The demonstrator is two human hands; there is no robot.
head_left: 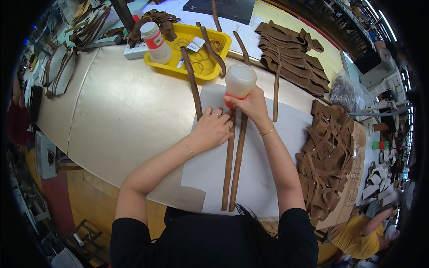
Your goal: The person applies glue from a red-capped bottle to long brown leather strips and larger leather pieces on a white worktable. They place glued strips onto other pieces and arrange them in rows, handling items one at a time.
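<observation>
A white sheet [263, 156] covers the surface [120, 111]; on it lie two long brown strips [234, 165]. The left hand [213, 129] presses flat, fingers spread, on them; the right hand [251, 105] grips an upturned glue bottle [240, 82].

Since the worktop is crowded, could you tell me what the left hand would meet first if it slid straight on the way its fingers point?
Probably the brown strap lying just beyond the left hand, before the yellow tray; depth is uncertain.

Two strips [234, 161] lie side by side on the paper sheet [259, 178]. Behind the sheet sits the tray [221, 40], a bottle [155, 42] in it. Right of the sheet lies a strip heap [328, 161].
</observation>
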